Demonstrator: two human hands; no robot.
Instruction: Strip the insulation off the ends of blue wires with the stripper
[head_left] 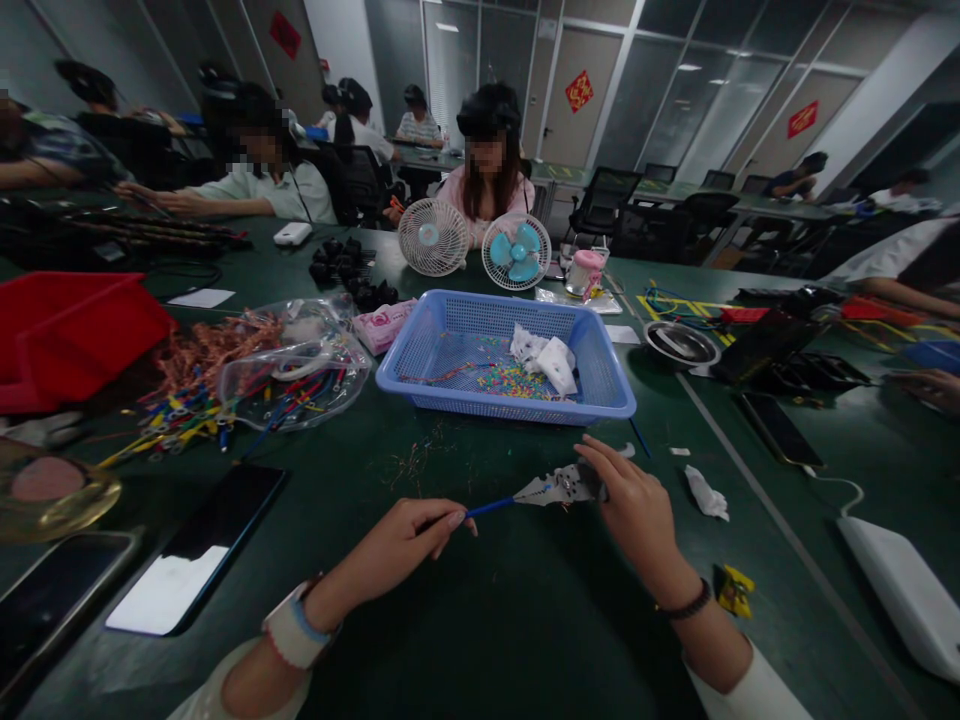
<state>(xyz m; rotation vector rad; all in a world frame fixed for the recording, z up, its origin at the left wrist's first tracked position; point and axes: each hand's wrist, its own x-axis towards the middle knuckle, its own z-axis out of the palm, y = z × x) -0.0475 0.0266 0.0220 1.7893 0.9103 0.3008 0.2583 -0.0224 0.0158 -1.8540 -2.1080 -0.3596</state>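
A short blue wire (491,509) is pinched between the thumb and fingers of my left hand (409,540). Its right end lies at the jaws of a grey metal wire stripper (559,486). My right hand (634,500) is wrapped round the handles of this tool, which points left. Thin copper strands (420,460) lie scattered on the dark green table (480,640) beyond my left hand. Past both hands stands a blue plastic basket (510,407) with small coloured bits and crumpled white tissue inside.
Wires in a clear bag (300,380) and a red bin (75,330) lie at the left, near a phone (202,550). At the right are a metal bowl (681,345), another phone (781,428) and a white power bank (904,595). A person sits opposite behind two fans (433,237).
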